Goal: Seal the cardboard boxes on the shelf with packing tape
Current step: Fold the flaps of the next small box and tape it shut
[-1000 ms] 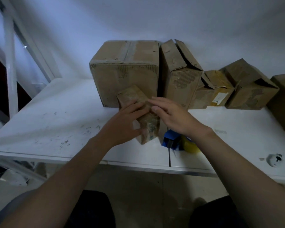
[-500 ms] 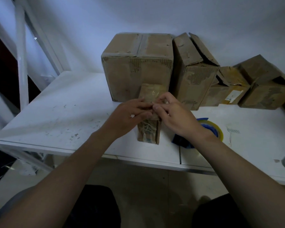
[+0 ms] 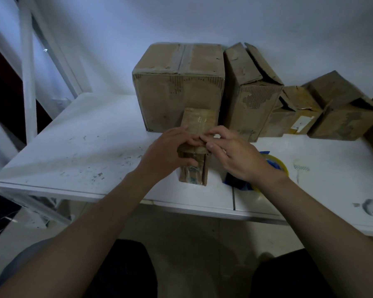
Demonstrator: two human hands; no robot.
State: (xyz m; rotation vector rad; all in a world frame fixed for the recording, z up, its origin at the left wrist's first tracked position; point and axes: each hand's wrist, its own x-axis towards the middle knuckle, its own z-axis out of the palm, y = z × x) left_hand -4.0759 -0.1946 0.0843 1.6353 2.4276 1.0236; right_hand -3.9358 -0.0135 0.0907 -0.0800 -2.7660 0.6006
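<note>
- At the front of the shelf [image 3: 73,151], before the large box [image 3: 177,91], we find the small box [image 3: 194,171] upright, with glossy tape across its top.
- The left hand [image 3: 166,155] grips its left side, in our judgement to steady it.
- The right hand [image 3: 239,158] pinches the top's near edge, likely rubbing tape down.
- The tape roll [image 3: 277,165] lies just beside, within reach.

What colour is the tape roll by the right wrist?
The round packing tape roll looks yellow, on a blue dispenser, in the head view.
</note>
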